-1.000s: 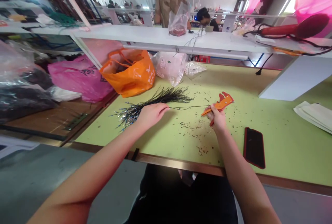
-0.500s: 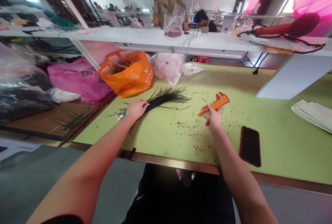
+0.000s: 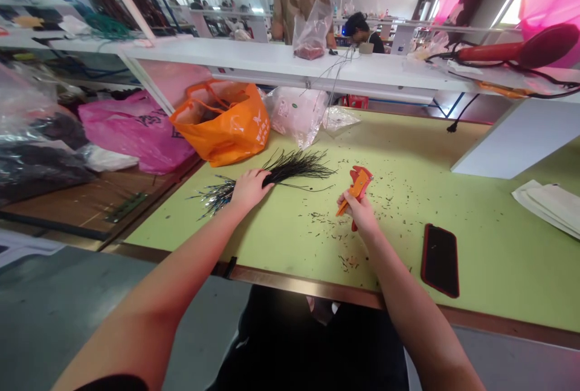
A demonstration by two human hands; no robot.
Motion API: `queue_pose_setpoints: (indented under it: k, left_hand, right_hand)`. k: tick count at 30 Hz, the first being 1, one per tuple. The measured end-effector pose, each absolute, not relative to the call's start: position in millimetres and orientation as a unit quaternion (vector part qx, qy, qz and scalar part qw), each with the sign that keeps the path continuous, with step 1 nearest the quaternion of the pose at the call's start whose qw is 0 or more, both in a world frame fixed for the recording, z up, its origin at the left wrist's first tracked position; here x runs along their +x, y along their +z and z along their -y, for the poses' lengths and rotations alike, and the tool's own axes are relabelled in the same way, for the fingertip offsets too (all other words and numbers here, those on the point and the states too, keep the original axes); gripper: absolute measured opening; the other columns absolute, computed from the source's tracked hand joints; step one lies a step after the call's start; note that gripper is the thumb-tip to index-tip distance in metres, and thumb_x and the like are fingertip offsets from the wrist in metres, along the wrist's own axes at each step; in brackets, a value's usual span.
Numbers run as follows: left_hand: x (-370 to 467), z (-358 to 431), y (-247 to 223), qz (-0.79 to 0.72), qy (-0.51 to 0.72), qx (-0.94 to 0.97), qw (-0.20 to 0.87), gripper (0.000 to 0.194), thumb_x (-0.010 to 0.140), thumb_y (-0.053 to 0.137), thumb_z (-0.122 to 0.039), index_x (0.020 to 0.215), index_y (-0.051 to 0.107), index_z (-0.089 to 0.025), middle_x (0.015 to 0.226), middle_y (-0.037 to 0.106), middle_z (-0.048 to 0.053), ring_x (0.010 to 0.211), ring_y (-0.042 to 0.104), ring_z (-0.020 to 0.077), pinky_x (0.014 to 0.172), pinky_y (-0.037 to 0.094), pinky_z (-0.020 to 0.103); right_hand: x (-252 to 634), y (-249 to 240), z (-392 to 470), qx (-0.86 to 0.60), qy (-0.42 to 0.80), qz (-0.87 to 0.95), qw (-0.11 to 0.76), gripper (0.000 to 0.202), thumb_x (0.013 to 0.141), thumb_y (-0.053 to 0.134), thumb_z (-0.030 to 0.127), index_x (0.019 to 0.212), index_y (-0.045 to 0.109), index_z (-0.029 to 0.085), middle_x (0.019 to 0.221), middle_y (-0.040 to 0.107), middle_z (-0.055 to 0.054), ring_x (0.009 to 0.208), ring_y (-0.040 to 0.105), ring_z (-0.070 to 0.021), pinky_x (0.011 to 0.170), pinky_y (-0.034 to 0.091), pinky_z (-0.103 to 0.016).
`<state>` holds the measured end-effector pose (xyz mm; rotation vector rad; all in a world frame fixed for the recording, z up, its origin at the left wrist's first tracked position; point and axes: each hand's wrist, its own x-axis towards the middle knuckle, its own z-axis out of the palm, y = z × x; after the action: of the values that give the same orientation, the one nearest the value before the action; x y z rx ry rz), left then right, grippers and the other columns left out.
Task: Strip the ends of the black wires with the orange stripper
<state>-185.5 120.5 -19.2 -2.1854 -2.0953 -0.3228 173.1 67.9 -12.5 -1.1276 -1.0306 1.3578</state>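
Observation:
My left hand (image 3: 250, 189) lies over the middle of a bundle of thin black wires (image 3: 299, 166), its fingers curled round it. To the left of this hand the wires' shiny ends (image 3: 216, 194) fan out on the table; the loose black ends spread to the right. My right hand (image 3: 359, 210) grips an orange and red wire stripper (image 3: 359, 185) by its handles, with the head tilted up and away from me. Small dark scraps (image 3: 335, 235) are scattered on the green tabletop (image 3: 281, 246) below and around the tool.
A phone with a red edge (image 3: 440, 260) lies right of my right forearm. An orange bag (image 3: 226, 128), a pink bag (image 3: 136, 131) and clear plastic bags (image 3: 296, 114) stand behind and left. A white shelf (image 3: 254, 64) crosses the back; white sheets (image 3: 550, 206) lie far right.
My left hand has moved a little right along the wire bundle and its fingers reach further over it. The right hand has drawn the wire stripper leftwards and turned its head more upright.

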Motion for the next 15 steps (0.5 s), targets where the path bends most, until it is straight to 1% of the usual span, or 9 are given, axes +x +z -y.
queue_pose_setpoints:
  k: [3,6,11,15]
  left_hand:
    - [-182.0,-124.9,-18.5,0.723,-0.115,-0.680,0.036,0.038,0.104,0.055,-0.040,0.129,0.075,-0.018,0.131,0.073,0.017,0.121,0.067,0.0371,0.105,0.052,0.047]
    - [-180.2,-127.8,-18.9,0.734,-0.117,-0.669,0.024,0.035,0.104,0.054,-0.039,0.121,0.078,-0.021,0.127,0.076,0.015,0.119,0.068,0.0358,0.103,0.052,0.045]
    - [-178.5,-124.1,-22.2,0.733,-0.115,-0.670,0.023,0.036,0.103,0.051,-0.037,0.121,0.079,-0.021,0.127,0.076,0.016,0.120,0.067,0.0370,0.104,0.052,0.048]
    - [-181.2,-119.0,-21.4,0.748,-0.121,-0.652,0.031,0.037,0.104,0.048,-0.036,0.119,0.079,-0.022,0.128,0.075,0.015,0.120,0.066,0.0368,0.104,0.051,0.049]
  right_hand:
    - [172.8,-12.8,-67.0,-0.474,0.568,0.432,0.516,0.051,0.072,0.087,0.067,0.087,0.067,0.023,0.088,0.074,-0.007,0.090,0.074,-0.0253,0.084,0.064,-0.039]
    - [174.3,-12.0,-67.0,-0.479,0.573,0.427,0.509,0.052,0.071,0.088,0.068,0.087,0.068,0.023,0.090,0.075,-0.007,0.092,0.073,-0.0257,0.085,0.064,-0.039]
    - [175.6,-10.7,-66.8,-0.485,0.571,0.431,0.503,0.053,0.071,0.087,0.071,0.084,0.069,0.023,0.090,0.074,-0.008,0.091,0.073,-0.0261,0.085,0.064,-0.041]
    - [174.4,-10.6,-63.7,-0.484,0.564,0.451,0.494,0.053,0.074,0.084,0.072,0.085,0.070,0.022,0.091,0.074,-0.008,0.093,0.072,-0.0266,0.088,0.063,-0.041]
